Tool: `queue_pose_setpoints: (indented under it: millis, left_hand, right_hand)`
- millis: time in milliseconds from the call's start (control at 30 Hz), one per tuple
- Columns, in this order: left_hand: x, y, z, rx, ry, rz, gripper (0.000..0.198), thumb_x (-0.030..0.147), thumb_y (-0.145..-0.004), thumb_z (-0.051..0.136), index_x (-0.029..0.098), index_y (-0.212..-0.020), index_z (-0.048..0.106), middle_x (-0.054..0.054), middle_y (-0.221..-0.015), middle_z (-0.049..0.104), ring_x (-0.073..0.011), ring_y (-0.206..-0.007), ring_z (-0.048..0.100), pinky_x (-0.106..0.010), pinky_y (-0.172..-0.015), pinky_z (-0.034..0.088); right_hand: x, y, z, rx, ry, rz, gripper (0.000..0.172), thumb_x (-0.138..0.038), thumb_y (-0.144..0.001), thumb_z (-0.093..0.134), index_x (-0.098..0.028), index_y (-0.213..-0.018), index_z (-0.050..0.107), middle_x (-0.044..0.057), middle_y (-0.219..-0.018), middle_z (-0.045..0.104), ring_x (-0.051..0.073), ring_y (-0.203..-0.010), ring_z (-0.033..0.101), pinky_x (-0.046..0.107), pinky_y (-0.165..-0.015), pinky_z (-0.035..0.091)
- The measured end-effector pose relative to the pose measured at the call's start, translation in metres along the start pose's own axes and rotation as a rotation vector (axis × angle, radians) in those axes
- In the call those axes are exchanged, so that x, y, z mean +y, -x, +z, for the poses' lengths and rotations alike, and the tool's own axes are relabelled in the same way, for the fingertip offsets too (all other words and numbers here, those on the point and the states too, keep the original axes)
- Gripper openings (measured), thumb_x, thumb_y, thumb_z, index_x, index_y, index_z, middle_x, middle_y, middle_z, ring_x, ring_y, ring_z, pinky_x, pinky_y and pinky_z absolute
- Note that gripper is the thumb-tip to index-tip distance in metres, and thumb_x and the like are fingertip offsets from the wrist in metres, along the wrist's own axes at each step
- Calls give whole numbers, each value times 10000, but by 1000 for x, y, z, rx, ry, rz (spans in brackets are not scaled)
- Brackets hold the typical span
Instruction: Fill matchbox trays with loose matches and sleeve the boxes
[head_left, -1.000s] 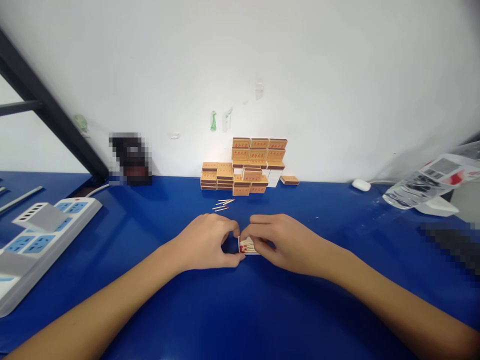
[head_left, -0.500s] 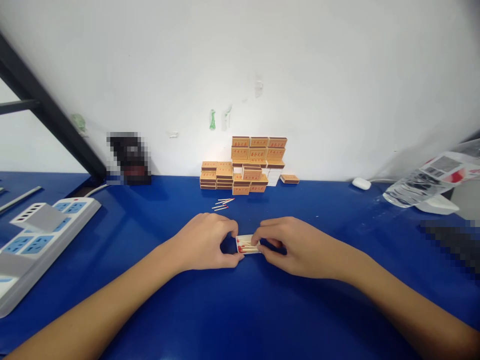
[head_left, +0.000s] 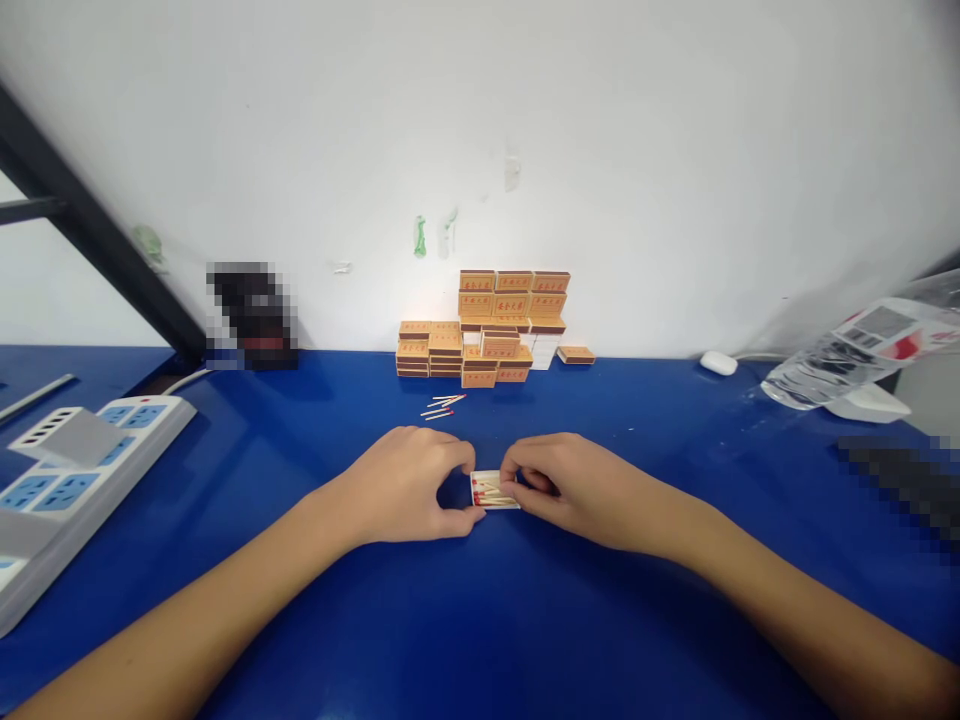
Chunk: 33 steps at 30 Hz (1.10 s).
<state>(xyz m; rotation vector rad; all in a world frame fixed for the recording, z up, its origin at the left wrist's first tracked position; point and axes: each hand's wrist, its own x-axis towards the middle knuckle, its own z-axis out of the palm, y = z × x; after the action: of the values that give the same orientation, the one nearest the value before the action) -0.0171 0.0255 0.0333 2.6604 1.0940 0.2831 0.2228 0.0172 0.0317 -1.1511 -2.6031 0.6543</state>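
Observation:
A small white matchbox tray (head_left: 498, 508) lies on the blue table in front of me, with red-tipped matches (head_left: 491, 497) inside it. My left hand (head_left: 412, 485) grips the tray's left end, its index finger at the far corner and its thumb at the near one. Over the right part of the tray, my right hand (head_left: 559, 485) has thumb and index finger pinched together among the matches; whether a match is between the fingertips is hidden. Several loose matches (head_left: 442, 406) lie on the table beyond my left hand.
Stacked orange matchboxes (head_left: 512, 305) stand against the wall, with a single matchbox (head_left: 576, 355) to their right. A power strip (head_left: 97, 470) is at the left. A plastic bottle (head_left: 832, 350) and a white earbud-like case (head_left: 718, 363) are at the right.
My right thumb and index finger have closed together and shifted slightly left over the tray. My left hand keeps its hold on the tray. The camera view has shifted a little.

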Motion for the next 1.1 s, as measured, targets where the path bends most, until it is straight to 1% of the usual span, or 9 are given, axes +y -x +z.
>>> queue_pose_setpoints:
  millis: [100,167,267,333,533,733,900,967,1100]
  left_hand:
    - [0,0,0,1,-4,3,236,421,-823,751,199,-891,711,21,-719,630,-144,-594,548,-297,-563,354]
    - [1,0,-1,1,-2,3,231,415,-823,756,198,-892,713,24,-714,630,-140,-588,553,-296,-555,357]
    - [1,0,-1,4,3,2,228,412,-824,761,201,-899,717,29,-713,631,-136,-587,562,-293,-557,368]
    - [1,-1,-1,5,3,1,225,409,-825,759,201,-904,718,29,-715,631,-137,-592,563,-294,-564,373]
    - [2,-1,-2,-16,-9,-8,228,410,-826,744,195,-893,709,23,-711,623,-146,-592,541,-301,-569,352]
    - [5,-1,-1,-25,-9,10,209,404,-842,719,201,-889,698,15,-737,638,-152,-612,549,-300,-590,360]
    - [5,1,0,-27,-13,22,204,400,-848,710,199,-878,687,14,-739,634,-151,-621,552,-297,-589,352]
    - [5,1,0,-26,-9,23,195,392,-850,707,200,-875,684,14,-750,636,-150,-629,554,-294,-592,353]
    - [4,0,-2,-20,-7,25,198,396,-850,706,205,-901,695,18,-753,635,-147,-623,546,-294,-588,351]
  right_hand:
    - [0,1,-3,23,-18,19,184,-183,-986,561,-199,-825,649,-22,-734,626,122,-635,483,273,-609,324]
    - [1,2,-6,48,-14,27,203,-204,-998,550,-203,-824,656,-25,-713,606,125,-626,477,275,-604,326]
    - [3,4,-9,29,-9,14,157,-212,-976,586,-211,-862,695,-41,-675,548,124,-598,445,277,-590,318]
    - [3,4,-9,6,2,-13,151,-203,-968,597,-210,-869,710,-39,-684,541,124,-609,443,280,-597,315]
    - [-1,4,-5,-24,1,-31,184,-181,-980,572,-203,-863,712,-33,-709,558,122,-628,444,284,-607,313]
    - [-3,3,2,22,-13,13,126,-205,-962,635,-206,-870,722,-33,-692,580,122,-617,456,279,-590,300]
    - [0,2,6,25,-25,-74,174,-225,-1004,609,-199,-854,693,-16,-747,622,125,-643,476,276,-624,319]
    - [1,2,5,38,0,-86,161,-191,-999,594,-200,-867,685,-15,-764,630,126,-651,484,275,-637,324]
    - [-1,2,1,49,72,-51,166,-115,-963,570,-199,-853,662,-11,-783,635,131,-669,504,277,-648,326]
